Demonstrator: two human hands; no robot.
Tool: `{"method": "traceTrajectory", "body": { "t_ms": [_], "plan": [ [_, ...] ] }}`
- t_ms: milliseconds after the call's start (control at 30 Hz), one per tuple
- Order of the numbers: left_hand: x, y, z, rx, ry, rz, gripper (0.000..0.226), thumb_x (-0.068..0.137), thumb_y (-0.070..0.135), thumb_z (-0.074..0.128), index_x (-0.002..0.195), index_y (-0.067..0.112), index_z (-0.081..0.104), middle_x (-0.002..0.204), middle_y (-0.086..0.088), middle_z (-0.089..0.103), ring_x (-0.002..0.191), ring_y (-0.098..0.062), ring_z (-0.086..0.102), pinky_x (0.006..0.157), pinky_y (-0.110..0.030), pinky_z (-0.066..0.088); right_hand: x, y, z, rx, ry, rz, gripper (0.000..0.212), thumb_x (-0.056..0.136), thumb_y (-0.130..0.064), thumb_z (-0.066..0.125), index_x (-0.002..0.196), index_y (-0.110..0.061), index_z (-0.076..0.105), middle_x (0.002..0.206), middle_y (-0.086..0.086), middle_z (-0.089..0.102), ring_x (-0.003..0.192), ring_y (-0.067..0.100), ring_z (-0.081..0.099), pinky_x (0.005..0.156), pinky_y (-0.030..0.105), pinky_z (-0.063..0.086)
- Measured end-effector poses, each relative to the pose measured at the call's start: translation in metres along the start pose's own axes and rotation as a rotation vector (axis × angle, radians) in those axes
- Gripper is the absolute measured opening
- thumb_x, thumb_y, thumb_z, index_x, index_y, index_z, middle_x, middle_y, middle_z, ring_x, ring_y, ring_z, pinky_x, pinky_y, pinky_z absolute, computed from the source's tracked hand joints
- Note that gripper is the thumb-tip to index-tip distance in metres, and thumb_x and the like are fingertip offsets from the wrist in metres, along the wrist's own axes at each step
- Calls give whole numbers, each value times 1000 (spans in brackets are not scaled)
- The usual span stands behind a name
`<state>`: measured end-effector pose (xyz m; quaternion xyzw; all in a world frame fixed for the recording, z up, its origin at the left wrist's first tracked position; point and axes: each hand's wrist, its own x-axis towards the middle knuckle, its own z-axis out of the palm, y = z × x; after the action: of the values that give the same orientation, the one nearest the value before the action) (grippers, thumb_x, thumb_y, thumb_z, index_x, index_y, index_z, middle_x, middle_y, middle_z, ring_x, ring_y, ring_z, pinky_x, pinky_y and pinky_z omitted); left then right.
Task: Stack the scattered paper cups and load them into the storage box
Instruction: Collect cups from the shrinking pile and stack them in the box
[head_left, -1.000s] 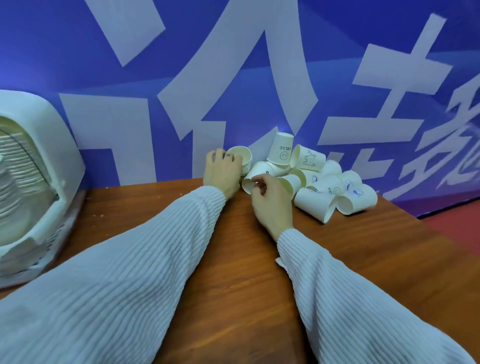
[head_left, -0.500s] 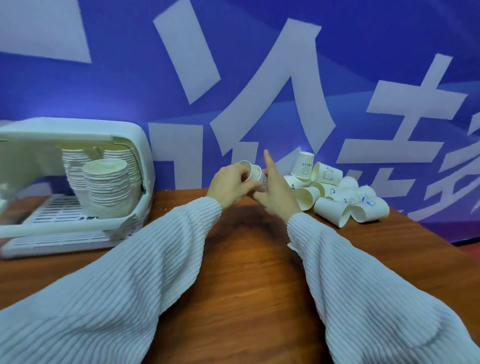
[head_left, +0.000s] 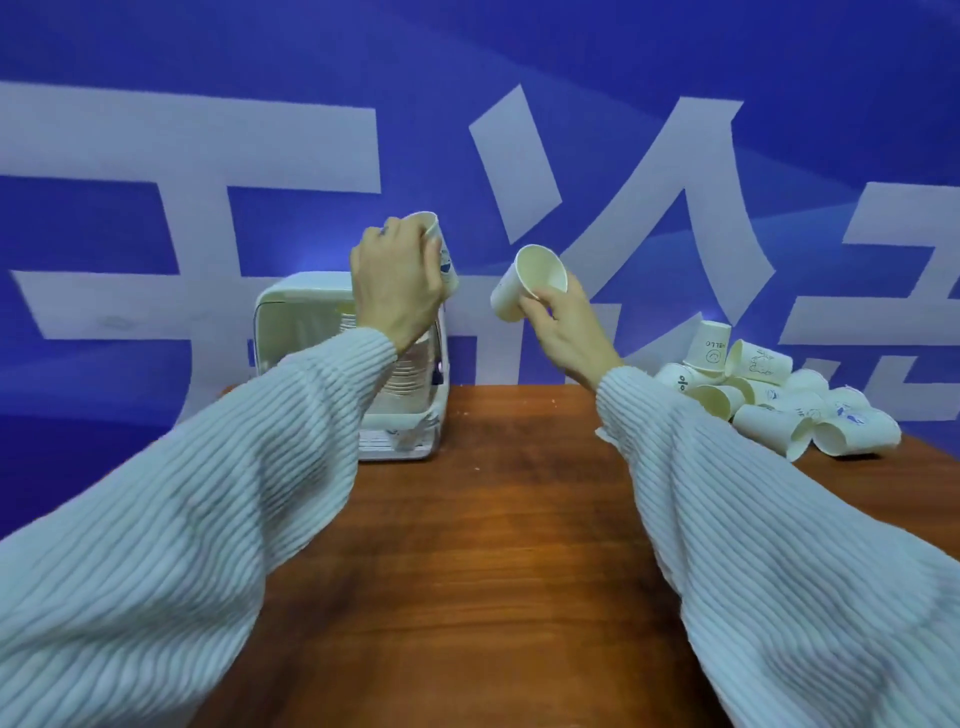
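head view: left fingers (head_left: 410, 244) grip one cup (head_left: 441, 254); right fingers (head_left: 540, 306) grip another (head_left: 530, 280).

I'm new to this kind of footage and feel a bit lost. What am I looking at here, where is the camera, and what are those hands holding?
There is no machine here: a person in a ribbed white sweater wears a wide-angle camera on the head, so you look forward and down along both arms. The left hand grips a paper cup above an open white storage box that already holds stacked cups. The right hand holds a second, empty cup, tilted with its mouth toward the camera. On the wooden table, to the right, a pile of loose cups lies. Behind is a blue banner with large white characters.
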<state>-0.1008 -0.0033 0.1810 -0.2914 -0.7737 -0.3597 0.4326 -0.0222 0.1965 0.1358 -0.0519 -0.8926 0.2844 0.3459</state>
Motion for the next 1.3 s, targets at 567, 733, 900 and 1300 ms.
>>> {"method": "traceTrajectory", "body": {
  "t_ms": [567,733,900,1300],
  "plan": [
    [-29,-113,-40,-109,-24,-102,5,98,15,47,100,16,52,91,-9,63,85,-35,56,80,-49,48,34,-83,104,-396,-567,11,49,106,-51,40,126,-9,56,140,20,38,122,39,50,107,48,42],
    [-25,-101,-30,-134,-51,-49,10,102,15,46,101,9,54,85,-6,61,78,-26,46,68,-34,32,27,-74,113,-473,-589,-32,40,101,-42,53,127,-11,49,164,15,17,139,40,43,114,46,37],
    [-20,-86,-13,-157,-301,217,12,93,21,39,89,19,50,85,6,56,81,-24,48,69,-40,43,16,-67,118,-269,-428,-27,23,97,-36,59,110,-19,52,134,7,58,108,31,65,89,42,52],
    [-67,-105,23,15,-500,-17,68,91,49,50,154,31,32,157,-5,31,147,-30,18,117,-52,21,0,-55,129,61,-335,128,84,85,-27,63,156,-42,19,136,9,66,114,32,65,101,49,53]
  ]
}}
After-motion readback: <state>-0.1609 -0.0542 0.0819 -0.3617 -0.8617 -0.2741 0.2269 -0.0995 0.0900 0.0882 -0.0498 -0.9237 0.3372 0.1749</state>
